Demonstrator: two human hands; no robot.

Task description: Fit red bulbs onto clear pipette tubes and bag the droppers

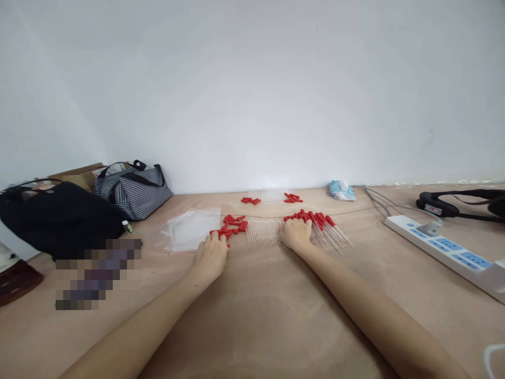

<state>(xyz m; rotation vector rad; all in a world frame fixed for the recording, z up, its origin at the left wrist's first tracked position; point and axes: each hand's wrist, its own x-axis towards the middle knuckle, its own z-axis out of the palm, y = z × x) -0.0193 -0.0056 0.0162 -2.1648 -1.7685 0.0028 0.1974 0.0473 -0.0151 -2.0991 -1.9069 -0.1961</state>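
red bulbs (239, 227) lie at my left hand (212, 256), its fingers curled down at their near edge; my right hand (295, 233) bends over the row's right end, by red-capped tubes (334, 229). whether either set of fingers grips anything, i can't tell. sorting or handling small pieces seems in hand; a light, narrow pinch would suit them. bare tubes (262, 231) lie side by side between my hands, clear bags (193, 229) border my left, the power strip (437, 247) stands farther right, the wall (252, 95) behind.
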